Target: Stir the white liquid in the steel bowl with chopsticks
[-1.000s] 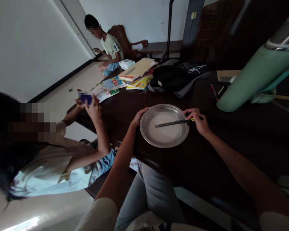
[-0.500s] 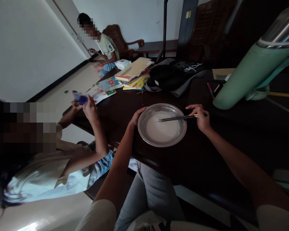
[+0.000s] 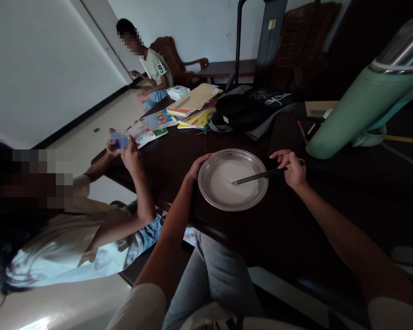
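Observation:
A round metal bowl [image 3: 206,195] stands on the dark table in front of me. Inside it lies a whitish, milky liquid [image 3: 227,192]. My left hand [image 3: 197,167] holds the bowl at its left rim, with some fingers hidden behind it. Over the right side, my right hand [image 3: 292,168] grips a pair of dark chopsticks [image 3: 258,175]. Their tips dip into the liquid near the middle of the bowl, and their back ends show yellow at the hand.
Books and papers [image 3: 196,107] are piled beyond the bowl, beside a black bag [image 3: 239,110]. A green thermos [image 3: 351,110] stands at the right near a pen [image 3: 302,130]. One person [image 3: 134,201] sits close on my left holding a phone; another person [image 3: 158,68] sits farther back.
The chopsticks' tips have moved a little right and nearer me in the liquid. My right hand has shifted slightly right, while my left hand stays on the bowl.

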A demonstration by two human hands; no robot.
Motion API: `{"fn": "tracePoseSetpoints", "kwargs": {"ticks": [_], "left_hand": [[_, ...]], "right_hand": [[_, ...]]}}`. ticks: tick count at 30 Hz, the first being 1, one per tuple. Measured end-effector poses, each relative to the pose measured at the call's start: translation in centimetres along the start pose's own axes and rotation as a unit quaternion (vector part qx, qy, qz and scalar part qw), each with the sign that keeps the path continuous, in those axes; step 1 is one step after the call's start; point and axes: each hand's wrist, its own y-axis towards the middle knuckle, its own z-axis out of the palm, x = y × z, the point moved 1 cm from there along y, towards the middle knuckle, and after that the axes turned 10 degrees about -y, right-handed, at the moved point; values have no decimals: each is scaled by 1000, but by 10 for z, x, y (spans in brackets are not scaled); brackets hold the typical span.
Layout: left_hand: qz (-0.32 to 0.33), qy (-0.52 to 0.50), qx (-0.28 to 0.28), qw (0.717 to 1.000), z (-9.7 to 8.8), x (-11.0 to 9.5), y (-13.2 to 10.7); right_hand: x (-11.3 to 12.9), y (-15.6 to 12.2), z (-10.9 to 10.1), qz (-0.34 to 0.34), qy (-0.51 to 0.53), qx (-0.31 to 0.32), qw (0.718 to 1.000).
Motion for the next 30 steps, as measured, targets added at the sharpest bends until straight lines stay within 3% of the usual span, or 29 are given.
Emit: {"fn": "tracePoseSetpoints", "kwargs": {"ticks": [4,10,15,20,22,26,30], "left_hand": [[1,2,-1,1000,3,-1,-2],[5,5,-3,1000,5,-3,-4],[11,14,-6,1000,8,-4,-5],[21,28,-12,999,8,-2,-5],[24,28,-16,999,7,-1,-5],[25,25,-13,999,4,0,-3],[22,24,-8,999,3,0,-2]], "right_hand": [[1,-4,4,-11,-38,91,995],[-4,1,-1,8,-3,-25,1000],[-2,-4,4,1,-31,88,996],[-2,0,0,-3,-10,-2,1000],[-2,-1,1,2,1,12,1000],[3,-6,5,-19,-49,100,994],[3,-3,1,-31,-53,25,998]]}}
